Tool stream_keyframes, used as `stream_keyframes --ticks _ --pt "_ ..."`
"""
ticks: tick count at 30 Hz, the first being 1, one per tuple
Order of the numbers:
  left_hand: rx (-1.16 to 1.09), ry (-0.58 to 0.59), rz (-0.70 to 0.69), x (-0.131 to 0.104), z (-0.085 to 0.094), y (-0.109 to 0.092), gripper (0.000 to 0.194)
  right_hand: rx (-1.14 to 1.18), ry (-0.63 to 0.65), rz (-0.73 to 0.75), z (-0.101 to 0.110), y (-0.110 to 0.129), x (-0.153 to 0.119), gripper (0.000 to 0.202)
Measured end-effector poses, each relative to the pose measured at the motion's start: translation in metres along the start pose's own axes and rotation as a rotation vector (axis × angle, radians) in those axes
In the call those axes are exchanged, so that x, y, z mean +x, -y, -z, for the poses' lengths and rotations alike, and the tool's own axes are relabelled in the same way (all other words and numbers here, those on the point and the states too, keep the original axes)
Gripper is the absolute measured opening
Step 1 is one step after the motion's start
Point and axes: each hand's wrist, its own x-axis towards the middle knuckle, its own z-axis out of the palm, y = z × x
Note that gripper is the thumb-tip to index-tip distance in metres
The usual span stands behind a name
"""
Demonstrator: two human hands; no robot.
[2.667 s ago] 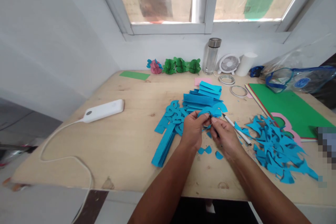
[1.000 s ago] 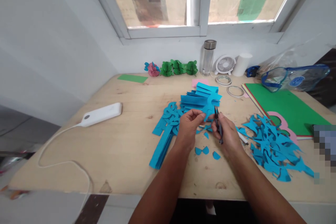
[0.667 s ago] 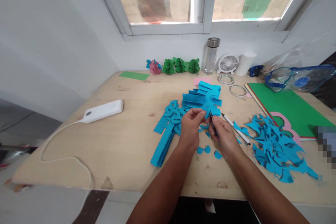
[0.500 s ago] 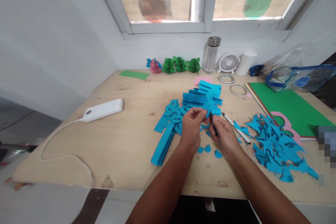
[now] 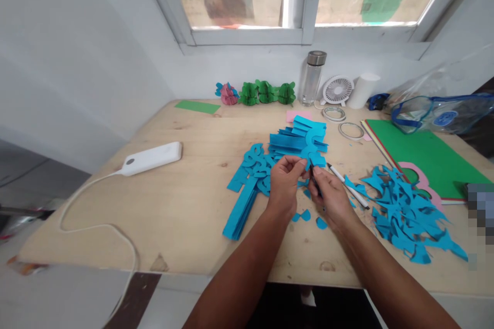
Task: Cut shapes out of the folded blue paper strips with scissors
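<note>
My left hand (image 5: 284, 182) pinches a blue paper piece (image 5: 311, 150) that has curved cut edges. Closed around small dark scissors (image 5: 315, 181), my right hand (image 5: 330, 191) is just to the right, with the blades at the paper's lower edge. Behind the hands are stacked blue folded strips (image 5: 285, 144). Curved blue cut-outs (image 5: 254, 162) and a long folded blue strip (image 5: 241, 211) lie left of my left hand. A few small blue scraps (image 5: 321, 223) rest below the hands.
A white pen (image 5: 349, 186) and a heap of blue scraps (image 5: 409, 216) lie on the right, near green sheets (image 5: 432, 159). Along the back stand paper ornaments (image 5: 265, 92), a glass bottle (image 5: 312, 79) and a small fan (image 5: 337, 90). A white power bank (image 5: 152, 158) with a cable is left.
The view has shifted slightly, so the table items appear a little higher. Both hands keep nearly the same pose around the paper and scissors.
</note>
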Motion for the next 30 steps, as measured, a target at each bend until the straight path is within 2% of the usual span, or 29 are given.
stream_keyframes --ticks 30 --pt "0.02 -0.002 0.016 0.0005 0.0004 -0.0006 0.02 -0.032 -0.002 0.008 -0.0004 0.0013 -0.0006 0.044"
